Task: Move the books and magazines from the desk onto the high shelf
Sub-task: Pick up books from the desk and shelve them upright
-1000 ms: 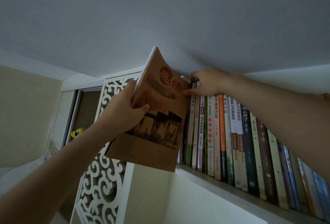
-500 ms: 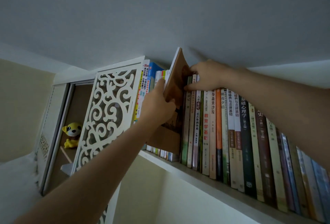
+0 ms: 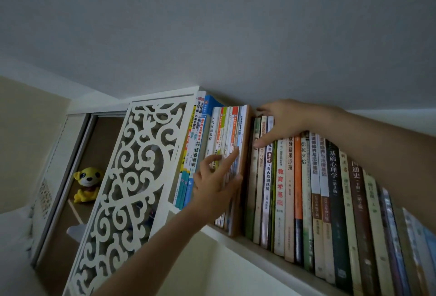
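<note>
left hand (image 3: pixel 215 183): fingers out flat, pushing on the spines, not gripping anything now
right hand (image 3: pixel 279 122): open, spread over the right-hand books' tops, holding the gap
brown book (image 3: pixel 243 166): a second ago tilted in the left hand, now upright in the row on the shelf (image 3: pixel 271 256)
task: this one's basically shelved, back to the desk probably

Both arms reach up high: left hand (image 3: pixel 215 182) open, fingers (image 3: pixel 232 157) stretched straight and forward; right hand (image 3: pixel 282 122) open too, fingers spread wide, thumb pointing down.
</note>
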Demonstrator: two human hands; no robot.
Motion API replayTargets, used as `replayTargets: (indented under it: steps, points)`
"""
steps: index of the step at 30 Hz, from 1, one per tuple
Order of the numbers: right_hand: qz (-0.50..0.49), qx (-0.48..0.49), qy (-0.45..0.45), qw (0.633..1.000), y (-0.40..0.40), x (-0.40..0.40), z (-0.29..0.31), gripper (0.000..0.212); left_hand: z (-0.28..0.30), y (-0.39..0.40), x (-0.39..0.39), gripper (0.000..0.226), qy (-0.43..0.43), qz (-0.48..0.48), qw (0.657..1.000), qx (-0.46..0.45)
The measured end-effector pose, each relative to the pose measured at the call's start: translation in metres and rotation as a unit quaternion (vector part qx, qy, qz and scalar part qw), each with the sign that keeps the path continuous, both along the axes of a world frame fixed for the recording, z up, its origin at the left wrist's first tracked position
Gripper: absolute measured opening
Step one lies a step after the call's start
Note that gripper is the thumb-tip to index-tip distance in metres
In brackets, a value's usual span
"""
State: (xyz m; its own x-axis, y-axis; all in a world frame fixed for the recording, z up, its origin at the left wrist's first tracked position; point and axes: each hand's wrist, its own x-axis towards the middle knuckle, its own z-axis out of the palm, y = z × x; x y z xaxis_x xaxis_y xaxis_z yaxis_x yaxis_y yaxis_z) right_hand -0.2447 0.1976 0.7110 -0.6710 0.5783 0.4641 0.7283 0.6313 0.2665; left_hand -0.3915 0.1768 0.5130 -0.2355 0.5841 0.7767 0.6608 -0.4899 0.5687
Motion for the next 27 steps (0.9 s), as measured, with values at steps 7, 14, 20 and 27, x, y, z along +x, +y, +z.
replayTargets:
  steps: [7, 14, 20, 27]
  points:
    - [0.048, -0.006, 0.002, 0.999, 0.004, -0.004, -0.002, 0.063, 0.007, 0.013, -0.008, 0.073, 0.048, 0.11, 0.992, 0.044]
    - [-0.024, 0.012, -0.014, 1.0, 0.004, -0.02, 0.005, 0.056, -0.012, 0.023, -0.019, 0.07, 0.102, 0.097, 0.989, 0.052]
    - [0.012, 0.033, 0.062, 0.997, 0.017, -0.033, 0.004, 0.046, -0.012, 0.027, -0.033, 0.077, 0.143, 0.128, 0.979, 0.063]
    - [-0.005, 0.04, 0.075, 0.996, 0.006, -0.035, -0.005, 0.049, -0.012, 0.011, -0.039, 0.088, 0.2, 0.083, 0.976, -0.008]
